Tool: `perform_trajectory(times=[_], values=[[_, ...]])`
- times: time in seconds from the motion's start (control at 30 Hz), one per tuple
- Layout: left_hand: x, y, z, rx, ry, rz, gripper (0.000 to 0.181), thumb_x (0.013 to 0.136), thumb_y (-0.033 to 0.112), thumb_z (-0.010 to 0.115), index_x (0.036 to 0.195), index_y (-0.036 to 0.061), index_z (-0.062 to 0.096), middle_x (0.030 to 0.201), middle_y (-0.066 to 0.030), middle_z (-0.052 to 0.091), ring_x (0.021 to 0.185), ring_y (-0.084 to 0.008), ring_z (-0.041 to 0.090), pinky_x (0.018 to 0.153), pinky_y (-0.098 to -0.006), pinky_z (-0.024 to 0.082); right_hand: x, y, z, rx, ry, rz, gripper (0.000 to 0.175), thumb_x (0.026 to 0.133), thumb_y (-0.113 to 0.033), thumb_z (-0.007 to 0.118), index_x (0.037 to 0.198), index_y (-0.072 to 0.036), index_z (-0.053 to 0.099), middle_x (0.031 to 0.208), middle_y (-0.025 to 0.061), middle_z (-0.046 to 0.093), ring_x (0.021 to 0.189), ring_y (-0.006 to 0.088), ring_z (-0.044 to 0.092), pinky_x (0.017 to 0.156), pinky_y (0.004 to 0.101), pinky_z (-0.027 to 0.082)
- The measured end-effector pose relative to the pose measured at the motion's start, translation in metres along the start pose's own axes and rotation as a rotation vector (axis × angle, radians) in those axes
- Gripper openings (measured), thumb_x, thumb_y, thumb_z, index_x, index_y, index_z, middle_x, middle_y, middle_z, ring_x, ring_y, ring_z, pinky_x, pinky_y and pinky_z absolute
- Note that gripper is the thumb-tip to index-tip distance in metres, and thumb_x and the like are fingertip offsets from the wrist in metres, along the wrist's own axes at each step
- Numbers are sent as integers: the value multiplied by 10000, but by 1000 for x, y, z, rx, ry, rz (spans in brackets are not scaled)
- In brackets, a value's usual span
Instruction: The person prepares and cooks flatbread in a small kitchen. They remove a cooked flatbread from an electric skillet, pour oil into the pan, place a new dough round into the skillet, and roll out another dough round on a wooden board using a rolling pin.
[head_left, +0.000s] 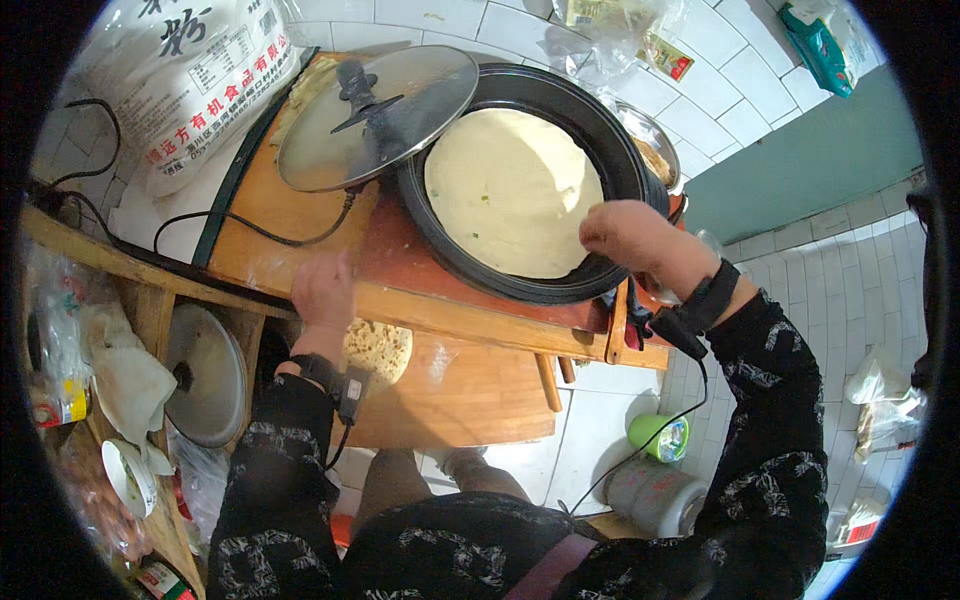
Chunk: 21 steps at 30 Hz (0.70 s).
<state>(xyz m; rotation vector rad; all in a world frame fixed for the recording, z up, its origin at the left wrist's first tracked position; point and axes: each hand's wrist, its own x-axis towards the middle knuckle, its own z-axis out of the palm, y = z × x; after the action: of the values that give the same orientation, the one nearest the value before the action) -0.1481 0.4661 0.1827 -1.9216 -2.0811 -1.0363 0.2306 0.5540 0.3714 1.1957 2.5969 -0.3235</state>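
A round raw dough flatbread with a few green flecks lies in a black electric griddle pan. At its right edge, my right hand has its fingers bent down; whether they pinch the dough is hidden. My left hand rests at the front edge of the wooden table, its fingers blurred. Leaning over the pan's left rim is a glass lid with a black handle. Below my left hand, a browned flatbread lies on a lower wooden board.
A printed plastic sack stands at the back left. The power cord crosses the tabletop. A metal bowl sits behind the pan. Shelves at left hold another lid and a white bowl. A gas cylinder is on the floor.
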Motion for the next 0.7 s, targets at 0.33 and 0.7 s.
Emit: perform_trajectory(times=[0.33, 0.7], values=[[0, -3, -1, -1, 6, 21, 188, 863, 161, 586, 706, 62, 553, 733, -147, 553, 742, -373, 532, 657, -481, 411, 76, 41, -2, 225, -149, 299, 206, 804, -149, 612, 973, -40, 659, 898, 147, 664, 863, 304, 643, 757, 378, 502], [1, -2, -1, 17, -23, 6, 189, 849, 180, 587, 698, 71, 556, 713, -136, 550, 733, -367, 530, 658, -486, 397, 98, 30, 15, 298, -324, 89, 232, 738, -208, 705, 932, -84, 673, 936, 105, 680, 891, 268, 637, 774, 360, 493]])
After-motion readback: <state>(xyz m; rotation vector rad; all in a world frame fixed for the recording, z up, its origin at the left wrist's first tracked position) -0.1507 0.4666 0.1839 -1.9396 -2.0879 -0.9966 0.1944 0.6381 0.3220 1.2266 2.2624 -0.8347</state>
